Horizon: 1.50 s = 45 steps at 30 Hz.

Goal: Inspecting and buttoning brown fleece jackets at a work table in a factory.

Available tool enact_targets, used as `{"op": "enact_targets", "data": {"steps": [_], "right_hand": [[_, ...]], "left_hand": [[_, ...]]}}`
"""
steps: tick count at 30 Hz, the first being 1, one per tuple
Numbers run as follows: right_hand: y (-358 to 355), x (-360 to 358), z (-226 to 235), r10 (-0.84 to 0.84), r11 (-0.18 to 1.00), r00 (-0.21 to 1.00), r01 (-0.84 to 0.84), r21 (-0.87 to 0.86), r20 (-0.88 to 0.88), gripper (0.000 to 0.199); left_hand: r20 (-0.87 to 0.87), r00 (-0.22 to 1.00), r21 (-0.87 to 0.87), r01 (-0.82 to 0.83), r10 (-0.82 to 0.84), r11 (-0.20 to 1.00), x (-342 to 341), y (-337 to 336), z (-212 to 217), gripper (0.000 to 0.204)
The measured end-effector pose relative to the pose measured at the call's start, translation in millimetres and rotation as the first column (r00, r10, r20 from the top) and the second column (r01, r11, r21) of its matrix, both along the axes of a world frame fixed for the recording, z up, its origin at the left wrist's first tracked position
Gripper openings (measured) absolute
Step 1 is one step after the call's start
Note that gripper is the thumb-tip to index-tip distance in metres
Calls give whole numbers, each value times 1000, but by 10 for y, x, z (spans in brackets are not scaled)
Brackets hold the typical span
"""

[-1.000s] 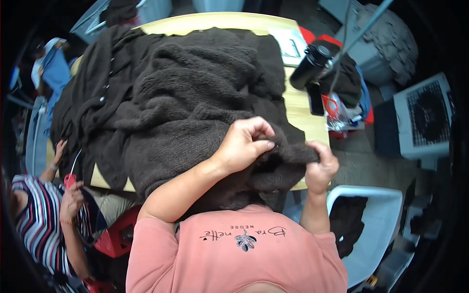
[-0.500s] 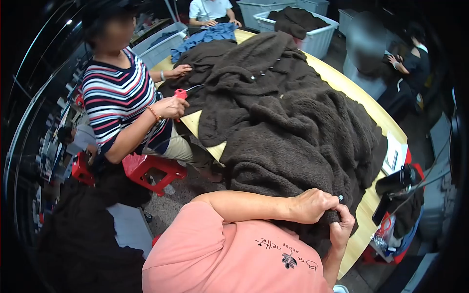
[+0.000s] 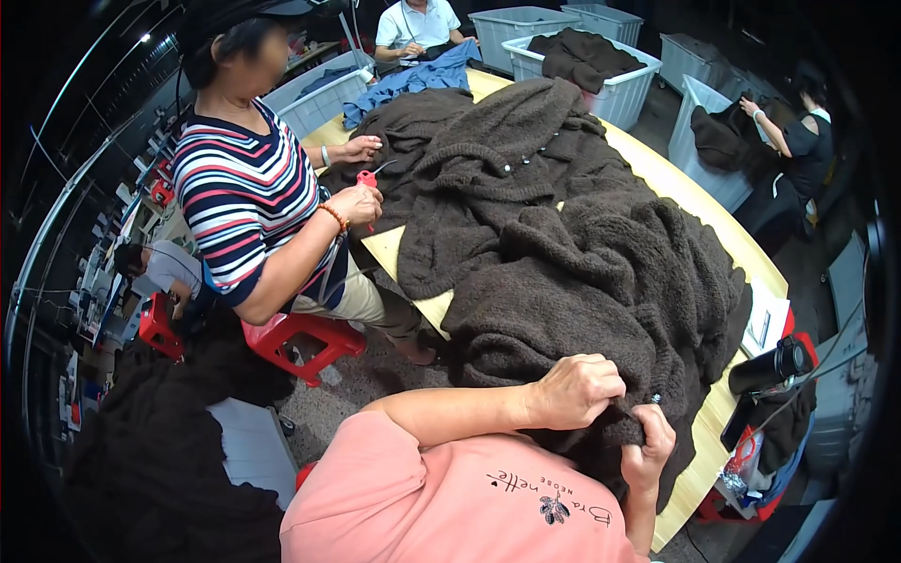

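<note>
A heap of dark brown knit garments [image 3: 554, 310] covers most of the pale wooden table [image 3: 699, 178]. At its near edge my left hand [image 3: 574, 389] is closed, its fingers curled on a fold of the knit. Just to its right, my right hand [image 3: 649, 436] pinches the same dark brown knit garment, thumb against fingers. A stretch of knit spans the gap between both hands. A small shiny button [image 3: 656, 399] shows just above the right hand. More pale buttons [image 3: 508, 170] dot the garment farther back. My fingertips are partly hidden in the cloth.
On the left a person in a striped shirt [image 3: 225, 178] holds a red-handled tool [image 3: 367, 188]. Blue cloth [image 3: 413, 83] lies at the far end, by another person. A black flask [image 3: 770, 364] and papers [image 3: 765, 324] sit at the right edge. Red stool [image 3: 305, 347], left; grey bin [image 3: 624, 89], back.
My hands have moved apart, the left one leftward, opening out the knit between them. The whole scene has shifted slightly right and down in the picture.
</note>
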State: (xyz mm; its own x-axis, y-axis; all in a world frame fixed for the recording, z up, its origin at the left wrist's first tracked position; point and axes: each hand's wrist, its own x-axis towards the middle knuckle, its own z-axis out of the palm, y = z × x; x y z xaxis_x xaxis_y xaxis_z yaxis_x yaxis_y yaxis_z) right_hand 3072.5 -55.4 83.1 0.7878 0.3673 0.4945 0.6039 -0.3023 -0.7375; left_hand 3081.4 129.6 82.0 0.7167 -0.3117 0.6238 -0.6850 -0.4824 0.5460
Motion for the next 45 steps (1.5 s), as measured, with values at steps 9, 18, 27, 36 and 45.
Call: {"op": "enact_targets", "data": {"steps": [9, 18, 27, 36, 45], "right_hand": [[-49, -109, 306, 54, 989, 980, -27, -144, 189, 22], [-84, 267, -170, -168, 927, 935, 258, -273, 313, 40], [41, 411, -520, -166, 932, 964, 222, -286, 207, 37], [-398, 249, -325, -432, 900, 899, 435, -34, 68, 22], [-500, 147, 31, -408, 913, 912, 408, 22, 40, 32]], "left_hand": [[-536, 473, -748, 119, -699, 653, 50, 134, 198, 7], [-596, 613, -624, 53, -519, 780, 320, 78, -123, 6], [-588, 486, -677, 143, -647, 722, 446, 55, -312, 6], [-573, 521, -773, -85, -633, 629, 536, 191, -165, 5], [-644, 464, -760, -299, -609, 577, 505, 316, 46, 7]]}}
